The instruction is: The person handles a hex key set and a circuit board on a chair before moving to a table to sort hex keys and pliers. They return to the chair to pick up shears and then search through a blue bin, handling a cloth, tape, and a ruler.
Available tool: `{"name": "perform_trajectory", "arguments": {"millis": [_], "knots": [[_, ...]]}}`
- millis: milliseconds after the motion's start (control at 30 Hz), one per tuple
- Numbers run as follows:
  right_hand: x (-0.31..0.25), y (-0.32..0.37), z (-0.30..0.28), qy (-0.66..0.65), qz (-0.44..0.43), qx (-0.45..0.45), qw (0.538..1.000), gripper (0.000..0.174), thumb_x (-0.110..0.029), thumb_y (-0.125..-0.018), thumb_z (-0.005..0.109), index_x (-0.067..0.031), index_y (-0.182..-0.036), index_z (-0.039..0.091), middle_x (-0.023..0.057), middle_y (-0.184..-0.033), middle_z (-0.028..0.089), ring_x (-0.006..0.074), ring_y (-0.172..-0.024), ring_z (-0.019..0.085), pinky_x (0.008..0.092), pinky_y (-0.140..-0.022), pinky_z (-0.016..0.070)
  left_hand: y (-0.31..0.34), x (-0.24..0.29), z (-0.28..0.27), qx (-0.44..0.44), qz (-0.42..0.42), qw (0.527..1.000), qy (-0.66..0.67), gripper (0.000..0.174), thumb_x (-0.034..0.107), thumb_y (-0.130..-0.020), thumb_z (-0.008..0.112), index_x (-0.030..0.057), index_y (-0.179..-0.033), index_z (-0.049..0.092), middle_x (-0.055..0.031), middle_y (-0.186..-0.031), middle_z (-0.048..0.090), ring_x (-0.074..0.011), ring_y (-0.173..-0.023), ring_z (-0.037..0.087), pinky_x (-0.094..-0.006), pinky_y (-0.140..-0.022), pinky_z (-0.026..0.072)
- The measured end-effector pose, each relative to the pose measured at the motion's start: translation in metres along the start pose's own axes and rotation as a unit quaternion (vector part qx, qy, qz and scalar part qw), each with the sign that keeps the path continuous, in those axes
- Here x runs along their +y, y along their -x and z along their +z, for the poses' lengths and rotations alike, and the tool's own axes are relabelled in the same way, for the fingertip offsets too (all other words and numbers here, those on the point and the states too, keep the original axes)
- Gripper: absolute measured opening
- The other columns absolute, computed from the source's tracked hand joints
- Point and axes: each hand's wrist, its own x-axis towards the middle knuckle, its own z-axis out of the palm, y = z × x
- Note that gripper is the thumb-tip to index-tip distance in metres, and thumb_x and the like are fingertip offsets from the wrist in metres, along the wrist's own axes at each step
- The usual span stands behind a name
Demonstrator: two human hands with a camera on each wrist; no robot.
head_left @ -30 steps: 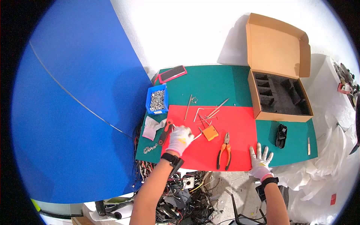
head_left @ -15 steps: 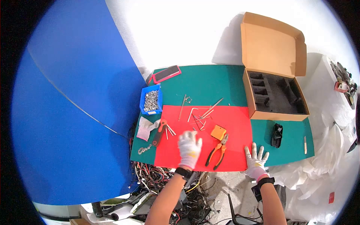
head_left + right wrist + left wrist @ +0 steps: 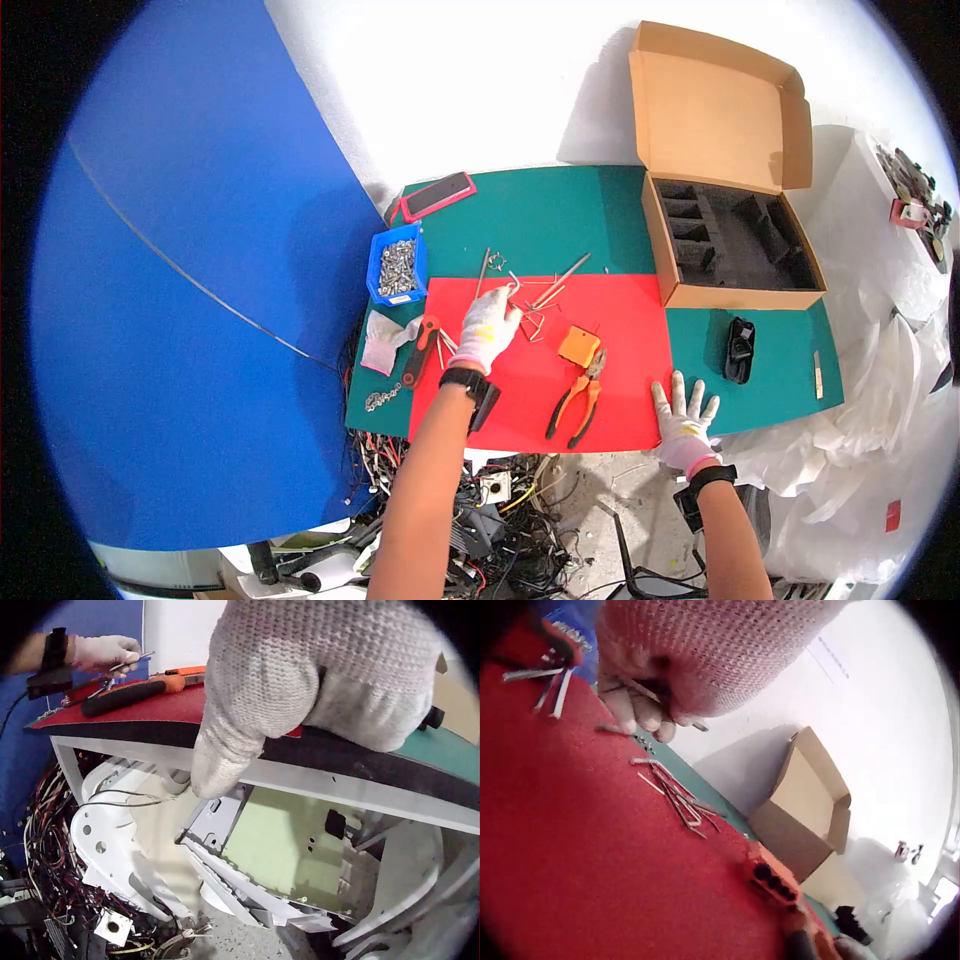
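My gloved left hand (image 3: 487, 330) is over the far left part of the red mat (image 3: 480, 410). Its fingers pinch a bent hex key (image 3: 515, 282), whose end also pokes out in the left wrist view. Beside that hand is a loose pile of hex keys (image 3: 679, 796) and thin metal rods. To its left lies a red and black folding hex key set (image 3: 422, 352) with some keys swung out. My gloved right hand (image 3: 685, 425) rests palm down with fingers spread at the table's front edge, next to the mat's right corner.
An orange block with holes (image 3: 579, 346) lies against orange-handled pliers (image 3: 575, 405). Around the mat are a blue bin of screws (image 3: 397, 268), a phone (image 3: 437, 196), a spare glove (image 3: 380, 345), a chain (image 3: 382, 397), an open cardboard box (image 3: 740, 297) and a black case (image 3: 738, 350).
My left hand left the folding key set, moved right, then forward to the pile, where it took hold of a hex key. The orange block shifted right towards the pliers. My right hand stayed put.
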Motion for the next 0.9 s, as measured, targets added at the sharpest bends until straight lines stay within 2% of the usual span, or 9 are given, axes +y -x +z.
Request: {"name": "perform_trajectory", "arguments": {"millis": [33,100,267,367,433,533,633,833,900], "knots": [[0.000,0.000,0.000,0.002,0.001,0.004,1.000,0.114,-0.050,-0.061,0.073,-0.0194,-0.144,0.003,0.0165,-0.149,-0.008,0.0470,-0.133,-0.008,0.0651,-0.100,-0.0051,-0.004,0.000,0.003,0.001,0.002,1.000,0.001,0.024,0.020,-0.078,0.060,0.0049,-0.096,0.055,-0.0139,-0.083,0.062,-0.0346,-0.080,0.060,-0.0439,-0.069,0.0487],[0.000,0.002,-0.005,-0.002,0.000,-0.002,1.000,0.113,-0.049,-0.061,0.073,-0.0193,-0.144,0.003,0.0166,-0.149,-0.008,0.0470,-0.133,-0.008,0.0650,-0.100,-0.0048,-0.009,0.004,0.008,-0.177,-0.048,0.981,-0.066,0.023,0.022,-0.074,0.063,0.0075,-0.093,0.061,-0.0135,-0.085,0.062,-0.0320,-0.081,0.061,-0.0417,-0.070,0.0499],[-0.003,0.007,-0.008,-0.001,-0.001,0.004,1.000,0.108,-0.046,-0.063,0.074,-0.0219,-0.144,0.007,0.0138,-0.149,-0.005,0.0455,-0.134,-0.004,0.0664,-0.100,-0.0026,0.004,0.016,0.004,-0.208,-0.091,0.968,-0.104,0.021,0.026,-0.072,0.063,0.0075,-0.082,0.060,-0.0149,-0.083,0.063,-0.0323,-0.083,0.060,-0.0436,-0.072,0.0471],[-0.004,0.007,-0.011,-0.007,0.002,0.009,1.000,0.108,-0.046,-0.063,0.074,-0.0219,-0.144,0.007,0.0138,-0.149,-0.005,0.0455,-0.134,-0.004,0.0664,-0.100,-0.0025,0.019,0.017,-0.020,-0.326,-0.123,0.937,0.002,0.026,0.031,-0.075,0.060,0.0060,-0.081,0.059,-0.0159,-0.085,0.063,-0.0327,-0.083,0.060,-0.0429,-0.072,0.0462],[-0.002,0.006,-0.010,-0.005,-0.004,-0.003,1.000,0.111,-0.047,-0.062,0.074,-0.0182,-0.144,0.005,0.0167,-0.149,-0.008,0.0462,-0.133,-0.007,0.0654,-0.100,-0.0027,0.031,0.012,-0.029,-0.242,-0.097,0.964,0.051,0.022,0.027,-0.074,0.057,0.0057,-0.079,0.059,-0.0182,-0.077,0.061,-0.0354,-0.077,0.059,-0.0453,-0.067,0.0467],[-0.003,0.008,-0.011,-0.013,-0.003,0.008,1.000,0.108,-0.045,-0.062,0.074,-0.0218,-0.144,0.007,0.0143,-0.149,-0.005,0.0465,-0.133,-0.004,0.0670,-0.099,-0.0020,0.019,0.004,-0.040,-0.145,-0.145,0.978,0.022,0.023,0.027,-0.076,0.055,0.0040,-0.078,0.058,-0.0194,-0.078,0.061,-0.0361,-0.077,0.059,-0.0459,-0.068,0.0466],[-0.002,0.006,-0.009,-0.014,-0.005,0.010,1.000,0.108,-0.044,-0.062,0.075,-0.0217,-0.144,0.007,0.0146,-0.149,-0.005,0.0468,-0.133,-0.004,0.0672,-0.099,-0.0019,0.005,-0.014,-0.026,-0.122,-0.211,0.969,-0.028,0.022,0.025,-0.077,0.055,0.0040,-0.079,0.058,-0.0192,-0.079,0.061,-0.0356,-0.077,0.060,-0.0460,-0.068,0.0473],[-0.003,0.006,-0.010,-0.007,-0.003,0.006,1.000,0.106,-0.047,-0.064,0.072,-0.0214,-0.144,0.008,0.0147,-0.149,-0.004,0.0467,-0.133,-0.004,0.0672,-0.099,-0.0019,-0.002,-0.025,0.025,-0.046,-0.175,0.975,-0.125,0.025,0.028,-0.079,0.055,0.0036,-0.083,0.059,-0.0162,-0.079,0.059,-0.0347,-0.076,0.060,-0.0441,-0.069,0.0491],[-0.003,0.005,-0.010,-0.001,0.001,0.004,1.000,0.106,-0.048,-0.064,0.072,-0.0215,-0.144,0.008,0.0145,-0.149,-0.004,0.0466,-0.133,-0.004,0.0672,-0.099,-0.0019,-0.008,-0.015,0.026,-0.080,-0.175,0.971,-0.142,0.025,0.027,-0.081,0.054,0.0026,-0.084,0.059,-0.0178,-0.080,0.061,-0.0340,-0.078,0.061,-0.0443,-0.068,0.0494]]}}
